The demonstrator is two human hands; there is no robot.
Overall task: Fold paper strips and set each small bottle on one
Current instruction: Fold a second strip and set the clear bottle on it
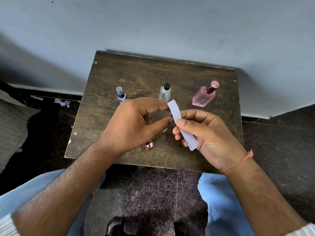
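Note:
Both hands hold a pale lilac paper strip (177,114) above the small dark wooden table (146,74). My left hand (136,121) pinches its upper end between thumb and fingertips. My right hand (208,132) grips the lower, folded part with thumb over it. Three small bottles stand in a row behind the hands: a blue spray bottle (121,95) at the left, a clear bottle with a black cap (165,92) in the middle, a pink bottle (204,97) at the right. A small pink round cap or bottle (149,144) lies below my left hand.
The table stands against a grey wall (153,23). Paper scraps (62,102) lie on the dark floor to the left. My knees in blue trousers (219,201) flank the near table edge. A dark object (115,226) sits on the floor between them.

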